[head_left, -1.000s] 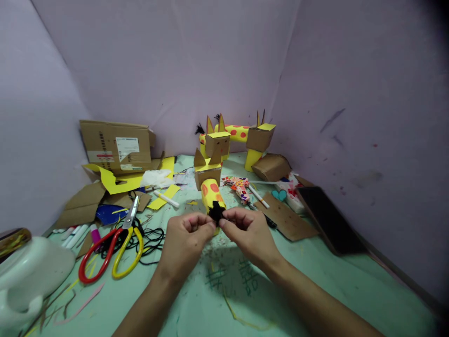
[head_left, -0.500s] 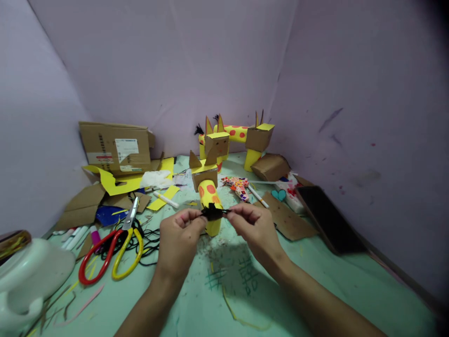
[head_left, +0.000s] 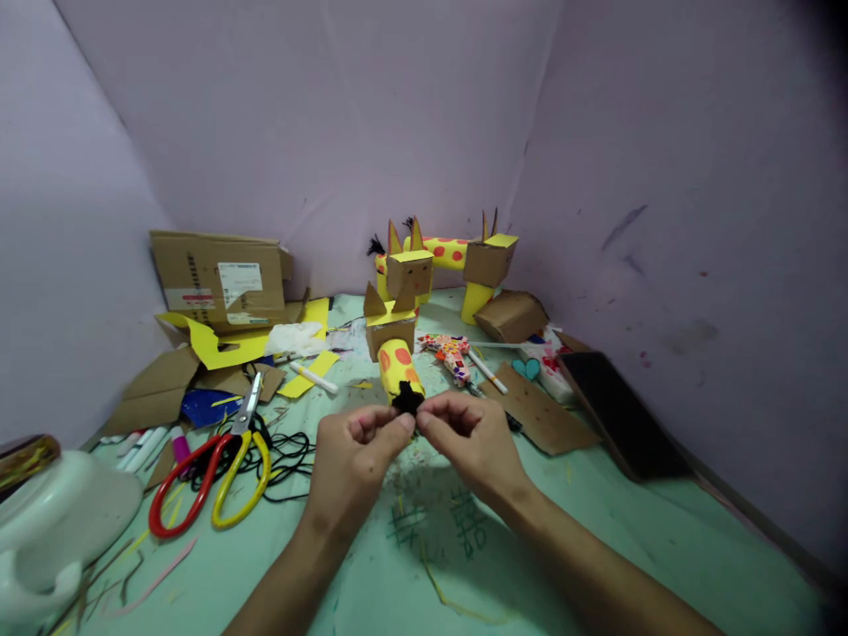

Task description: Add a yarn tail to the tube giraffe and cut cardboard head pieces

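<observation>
My left hand [head_left: 354, 450] and my right hand [head_left: 467, 437] meet above the green table [head_left: 596, 548], both pinching a small black tuft of yarn [head_left: 407, 402] between thumb and fingertips. Just behind the tuft lies a yellow cardboard tube with orange spots [head_left: 399, 365], joined to a brown cardboard head with pointed ears [head_left: 389, 325]. A coil of black string [head_left: 288, 450] lies left of my left hand.
Red and yellow scissors [head_left: 212, 468] lie at the left, by markers [head_left: 142, 444] and cardboard scraps [head_left: 155, 384]. A cardboard box [head_left: 222, 276] stands at back left. Finished spotted cardboard animals [head_left: 450, 256] stand at the back. A patterned glue gun [head_left: 454, 353], a dark tablet [head_left: 619, 411] and a white object [head_left: 59, 521] also sit here.
Half a second ago my hands had drawn apart, stretching the black tuft sideways. Now they have come back together, bunching it into a small ball.
</observation>
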{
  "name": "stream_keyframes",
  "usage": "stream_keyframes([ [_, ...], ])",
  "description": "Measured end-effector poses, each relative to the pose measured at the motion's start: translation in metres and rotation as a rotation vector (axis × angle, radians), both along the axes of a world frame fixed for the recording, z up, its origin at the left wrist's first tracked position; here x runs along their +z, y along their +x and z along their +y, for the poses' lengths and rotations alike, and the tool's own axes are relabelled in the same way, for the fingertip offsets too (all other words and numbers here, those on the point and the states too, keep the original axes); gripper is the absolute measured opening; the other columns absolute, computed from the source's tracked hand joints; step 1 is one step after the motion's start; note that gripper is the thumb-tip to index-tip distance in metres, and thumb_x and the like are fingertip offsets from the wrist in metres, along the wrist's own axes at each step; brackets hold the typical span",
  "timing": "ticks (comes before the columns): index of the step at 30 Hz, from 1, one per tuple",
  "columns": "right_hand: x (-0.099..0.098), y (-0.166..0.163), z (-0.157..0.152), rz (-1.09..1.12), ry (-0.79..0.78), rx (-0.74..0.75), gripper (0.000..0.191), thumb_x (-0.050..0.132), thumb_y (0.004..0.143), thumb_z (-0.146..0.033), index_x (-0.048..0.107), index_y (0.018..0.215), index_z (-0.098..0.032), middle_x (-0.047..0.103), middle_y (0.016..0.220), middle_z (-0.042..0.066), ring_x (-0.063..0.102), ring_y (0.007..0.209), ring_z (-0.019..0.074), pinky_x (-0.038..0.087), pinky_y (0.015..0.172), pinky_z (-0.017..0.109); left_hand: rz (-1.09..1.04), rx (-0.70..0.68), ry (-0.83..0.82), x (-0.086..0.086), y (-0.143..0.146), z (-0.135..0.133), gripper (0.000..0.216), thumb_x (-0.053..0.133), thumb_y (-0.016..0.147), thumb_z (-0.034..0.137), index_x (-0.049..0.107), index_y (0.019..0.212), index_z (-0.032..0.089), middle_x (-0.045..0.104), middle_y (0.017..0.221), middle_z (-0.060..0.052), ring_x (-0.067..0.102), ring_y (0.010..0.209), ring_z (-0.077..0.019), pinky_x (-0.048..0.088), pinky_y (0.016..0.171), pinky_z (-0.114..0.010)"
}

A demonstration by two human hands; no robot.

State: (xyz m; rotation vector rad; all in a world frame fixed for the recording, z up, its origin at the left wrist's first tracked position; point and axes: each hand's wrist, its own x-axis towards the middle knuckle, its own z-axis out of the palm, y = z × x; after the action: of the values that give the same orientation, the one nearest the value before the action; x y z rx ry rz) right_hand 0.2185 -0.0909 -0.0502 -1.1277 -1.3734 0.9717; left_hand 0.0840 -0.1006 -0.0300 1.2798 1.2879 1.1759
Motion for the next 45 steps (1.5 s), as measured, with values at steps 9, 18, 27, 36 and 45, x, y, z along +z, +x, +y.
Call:
stream_keyframes([
  [9,0.0,-0.002,0.0,-0.031,-0.044,0.041,0.007,0.057,0.061,-0.021,0.06,0.06,-0.015,0.051,0.048,-0.003,0.039,0.043,0.0074,0.029,0.041,0.019,-0.026,0.147,-0.053,0.006,0.009,0.0,0.013,0.066,0.055,0.025,0.066,0.059,0.012,0.043,0.041,0.006,0.028,0.038,-0.0045,0.016,0.036,-0.018],
  [18,0.007,0.006,0.002,0.114,0.009,-0.102,0.015,0.053,0.067,-0.029,0.055,0.057,-0.017,0.041,0.044,-0.005,0.032,0.041,0.0069,0.024,0.039,0.02,-0.199,0.146,-0.12,-0.002,0.005,0.006,0.012,0.067,0.055,0.023,0.066,0.061,0.012,0.043,0.042,0.006,0.03,0.04,-0.0045,0.021,0.039,-0.017],
  [27,0.001,0.0,0.002,0.067,-0.077,0.049,0.008,0.06,0.062,-0.023,0.061,0.063,-0.015,0.049,0.047,-0.004,0.039,0.042,0.0071,0.03,0.041,0.02,-0.185,0.074,-0.107,-0.001,0.005,0.001,0.016,0.069,0.057,0.027,0.064,0.059,0.012,0.035,0.038,0.009,0.022,0.037,-0.0028,0.017,0.037,-0.018],
  [36,0.001,0.001,-0.002,-0.055,-0.037,0.068,0.004,0.06,0.061,-0.019,0.06,0.063,-0.015,0.047,0.047,-0.005,0.039,0.043,0.0064,0.03,0.042,0.019,-0.101,0.11,-0.102,0.0,0.009,0.001,0.02,0.072,0.052,0.026,0.07,0.065,0.011,0.043,0.037,0.007,0.027,0.036,-0.003,0.016,0.035,-0.017],
  [45,0.002,0.003,0.005,0.076,-0.056,0.023,0.016,0.06,0.067,-0.027,0.068,0.07,-0.014,0.054,0.05,-0.002,0.044,0.045,0.0086,0.035,0.043,0.021,-0.29,0.038,-0.21,0.001,0.011,0.002,0.017,0.07,0.052,0.026,0.06,0.054,0.013,0.031,0.034,0.01,0.021,0.033,-0.0015,0.013,0.034,-0.016],
])
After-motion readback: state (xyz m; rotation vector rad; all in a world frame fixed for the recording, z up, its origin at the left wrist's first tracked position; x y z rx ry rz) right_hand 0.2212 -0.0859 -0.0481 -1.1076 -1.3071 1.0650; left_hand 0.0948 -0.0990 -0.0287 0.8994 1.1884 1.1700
